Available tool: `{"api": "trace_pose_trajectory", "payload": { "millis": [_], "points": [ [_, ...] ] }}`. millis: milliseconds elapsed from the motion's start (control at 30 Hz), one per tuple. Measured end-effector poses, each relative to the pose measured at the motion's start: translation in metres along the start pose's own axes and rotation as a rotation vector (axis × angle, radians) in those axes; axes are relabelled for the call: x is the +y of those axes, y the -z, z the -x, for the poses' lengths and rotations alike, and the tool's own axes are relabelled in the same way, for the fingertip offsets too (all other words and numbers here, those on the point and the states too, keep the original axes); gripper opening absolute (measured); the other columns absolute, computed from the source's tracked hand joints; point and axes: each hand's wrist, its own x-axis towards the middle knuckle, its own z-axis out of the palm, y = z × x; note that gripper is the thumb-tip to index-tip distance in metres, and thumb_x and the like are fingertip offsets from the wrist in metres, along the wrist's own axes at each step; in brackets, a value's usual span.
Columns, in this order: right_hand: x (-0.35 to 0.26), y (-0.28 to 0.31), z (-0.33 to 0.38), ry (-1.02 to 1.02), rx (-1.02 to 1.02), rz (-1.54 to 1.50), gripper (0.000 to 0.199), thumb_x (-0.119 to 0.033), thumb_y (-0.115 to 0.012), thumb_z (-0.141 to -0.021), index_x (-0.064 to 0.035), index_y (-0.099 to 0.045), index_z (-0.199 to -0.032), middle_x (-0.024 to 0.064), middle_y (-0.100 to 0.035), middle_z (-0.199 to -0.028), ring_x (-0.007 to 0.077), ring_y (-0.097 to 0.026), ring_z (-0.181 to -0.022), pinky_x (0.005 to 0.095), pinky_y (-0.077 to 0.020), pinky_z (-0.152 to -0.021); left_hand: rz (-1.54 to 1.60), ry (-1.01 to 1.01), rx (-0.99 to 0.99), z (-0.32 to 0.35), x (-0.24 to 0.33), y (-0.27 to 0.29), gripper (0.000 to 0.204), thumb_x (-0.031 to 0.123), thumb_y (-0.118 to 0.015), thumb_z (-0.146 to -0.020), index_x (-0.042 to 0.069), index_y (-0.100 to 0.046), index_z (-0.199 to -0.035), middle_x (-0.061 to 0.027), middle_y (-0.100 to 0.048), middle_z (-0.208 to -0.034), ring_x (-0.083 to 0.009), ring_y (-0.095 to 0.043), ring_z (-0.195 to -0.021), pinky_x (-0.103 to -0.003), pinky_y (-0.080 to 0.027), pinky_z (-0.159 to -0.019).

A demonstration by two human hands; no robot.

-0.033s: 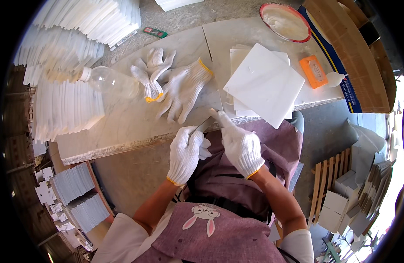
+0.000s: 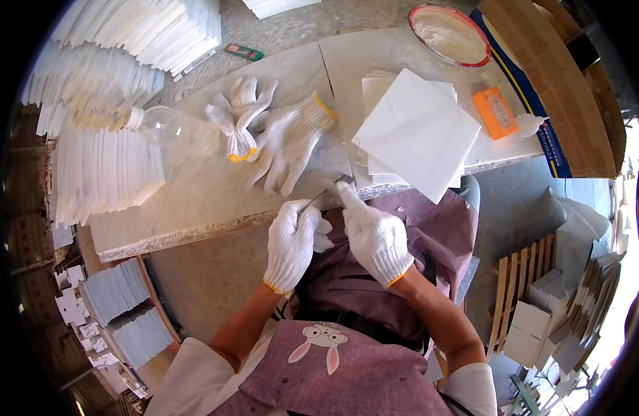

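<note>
Both my hands wear white knitted gloves with yellow cuffs, held over my lap at the table's near edge. My left hand is closed round a thin, flat metal blade, which points up and to the right; its grip end is hidden in the glove. My right hand has its index finger stretched out to the blade's tip, and its other fingers are curled. Whether they hold anything is hidden. Beyond my hands, a pair of spare white gloves lies on the table, left of a stack of white square tiles.
On the stone-topped table lie a clear plastic bottle, an orange packet and a red-rimmed bowl of pale paste. Stacked white tiles stand at left, a cardboard box at right. A purple apron covers my lap.
My right hand has shifted slightly left and nearer to me, its index fingertip moving at the blade's tip. My left hand has stayed in place with the blade.
</note>
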Motion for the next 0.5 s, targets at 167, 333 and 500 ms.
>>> {"api": "trace_pose_trajectory", "payload": {
  "millis": [167,333,500],
  "points": [
    [0.007,0.003,-0.008,-0.157,-0.008,-0.137,0.043,-0.010,-0.057,-0.093,-0.0080,-0.055,-0.135,0.0172,-0.061,-0.066,0.0293,-0.063,-0.057,0.0381,-0.0520,-0.059,-0.040,-0.053,-0.007,0.001,-0.002,0.001,0.027,0.016,-0.053,-0.099,-0.004,-0.052,-0.117,-0.0148,-0.068,-0.080,-0.0182,-0.065,-0.057,-0.028,-0.054,-0.052],
    [0.001,-0.002,-0.002,0.042,0.032,-0.077,0.040,-0.011,-0.059,-0.091,-0.0069,-0.058,-0.131,0.0237,-0.065,-0.075,0.0355,-0.067,-0.066,0.0407,-0.0528,-0.060,-0.079,-0.031,0.005,0.000,-0.001,0.000,0.026,0.016,-0.053,-0.099,-0.003,-0.053,-0.118,-0.0145,-0.068,-0.080,-0.0186,-0.065,-0.058,-0.028,-0.054,-0.053],
    [-0.004,0.002,0.002,-0.003,0.004,-0.083,0.039,-0.009,-0.057,-0.092,-0.0054,-0.058,-0.131,0.0229,-0.062,-0.069,0.0317,-0.066,-0.059,0.0378,-0.0511,-0.055,-0.084,-0.066,-0.007,-0.001,-0.005,0.002,0.025,0.015,-0.052,-0.100,-0.003,-0.052,-0.117,-0.0142,-0.068,-0.079,-0.0185,-0.066,-0.057,-0.028,-0.054,-0.052]
  ]
}}
